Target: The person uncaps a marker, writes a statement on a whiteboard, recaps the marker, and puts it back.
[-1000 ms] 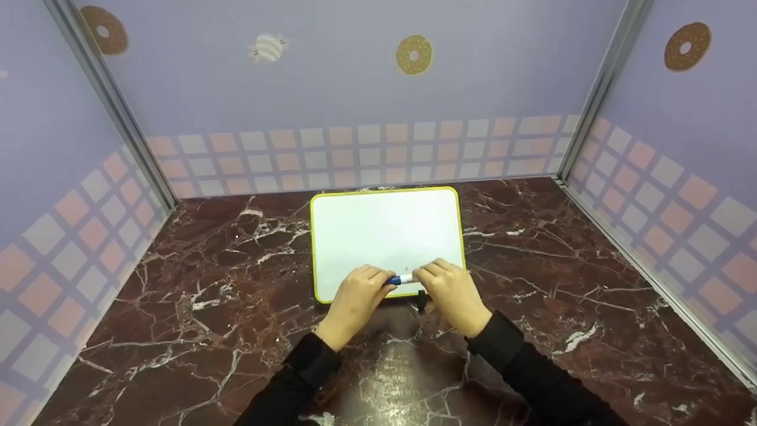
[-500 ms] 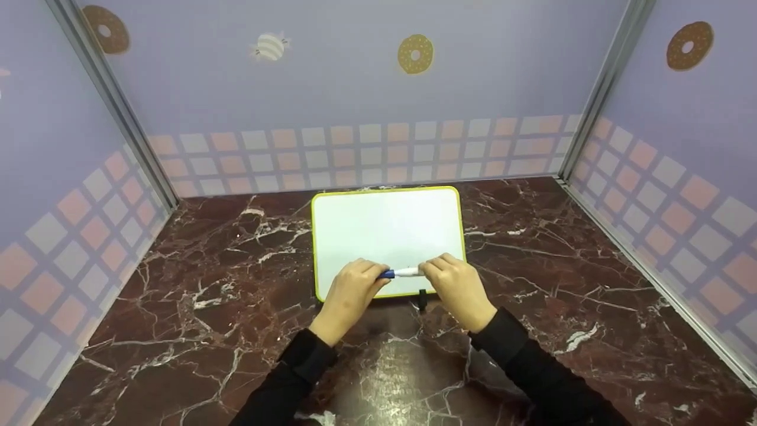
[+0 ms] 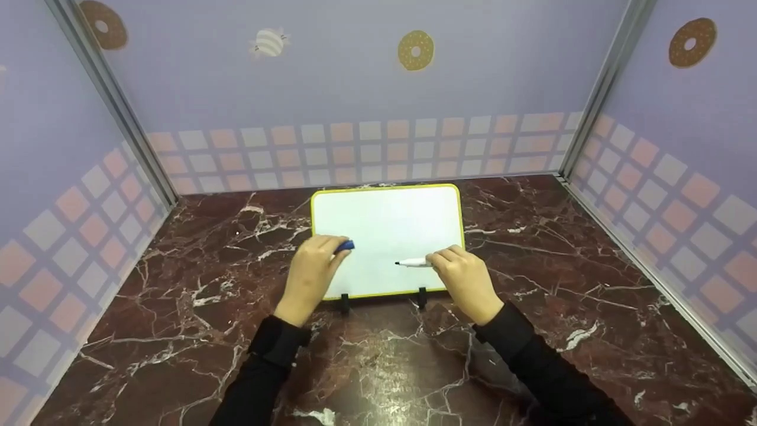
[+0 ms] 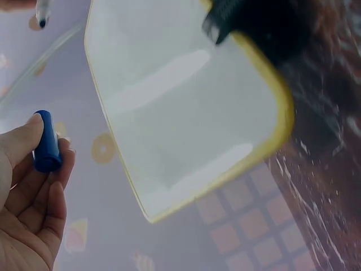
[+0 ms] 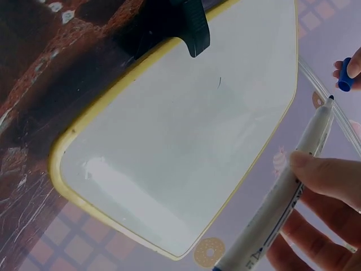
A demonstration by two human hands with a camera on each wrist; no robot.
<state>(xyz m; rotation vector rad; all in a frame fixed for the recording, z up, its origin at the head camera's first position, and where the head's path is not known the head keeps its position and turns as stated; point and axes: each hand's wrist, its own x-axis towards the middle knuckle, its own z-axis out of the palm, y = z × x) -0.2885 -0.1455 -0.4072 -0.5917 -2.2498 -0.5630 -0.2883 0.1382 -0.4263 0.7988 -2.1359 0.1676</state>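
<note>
A small whiteboard (image 3: 384, 225) with a yellow frame leans back on a black stand, whose two clips (image 3: 422, 297) show at its lower edge. In front of its left part, my left hand (image 3: 310, 272) pinches a blue marker cap (image 4: 47, 144) between thumb and fingers. Toward the board's lower right, my right hand (image 3: 464, 281) grips a white marker (image 5: 287, 186), its dark tip bare and pointing left. Cap and marker are apart. A short dark stroke (image 5: 219, 82) marks the board's surface in the right wrist view.
The stand rests on a dark red marbled tabletop (image 3: 177, 331) with white veins. Lilac walls (image 3: 343, 83) with printed donuts and pink and white squares enclose it at the back and both sides. Metal strips (image 3: 609, 83) run along the corners.
The blue cap has come off the marker. My left hand has moved left and slightly up with it, while my right hand has shifted a little right and up. Both stand clips now show.
</note>
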